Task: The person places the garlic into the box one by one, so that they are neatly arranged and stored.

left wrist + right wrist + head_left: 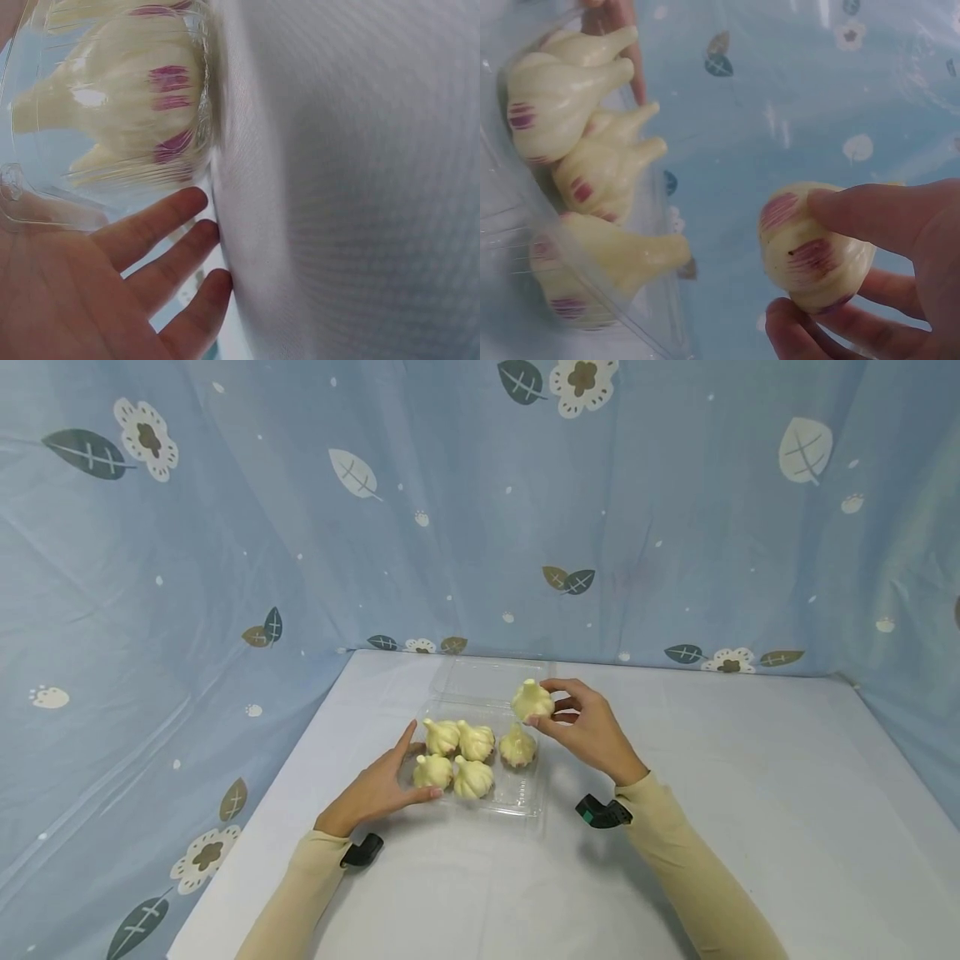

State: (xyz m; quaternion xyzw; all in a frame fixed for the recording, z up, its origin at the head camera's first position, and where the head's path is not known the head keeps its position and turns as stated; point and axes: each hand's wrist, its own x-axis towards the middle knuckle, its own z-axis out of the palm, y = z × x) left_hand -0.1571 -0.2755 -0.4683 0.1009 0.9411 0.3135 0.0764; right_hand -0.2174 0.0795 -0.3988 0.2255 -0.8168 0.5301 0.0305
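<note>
A clear plastic clamshell box (517, 802) with its lid folded back holds several garlic bulbs, pale cream with purple streaks. One of them, a garlic bulb (517, 747), sits in its right part; the others are grouped at the left. Just above the box's back right corner, my right hand (588, 727) pinches another garlic bulb (814, 244) between thumb and fingers, apart from the box. My left hand (382, 785) rests against the box's left side, thumb at the front. In the left wrist view, its fingers (154, 229) lie loosely extended beside the plastic wall.
The transparent lid (491, 678) lies toward the back of the white table (750, 793). Behind and at the sides hangs a blue curtain (465, 527) with leaf and flower prints. Each wrist carries a black camera mount (603, 812).
</note>
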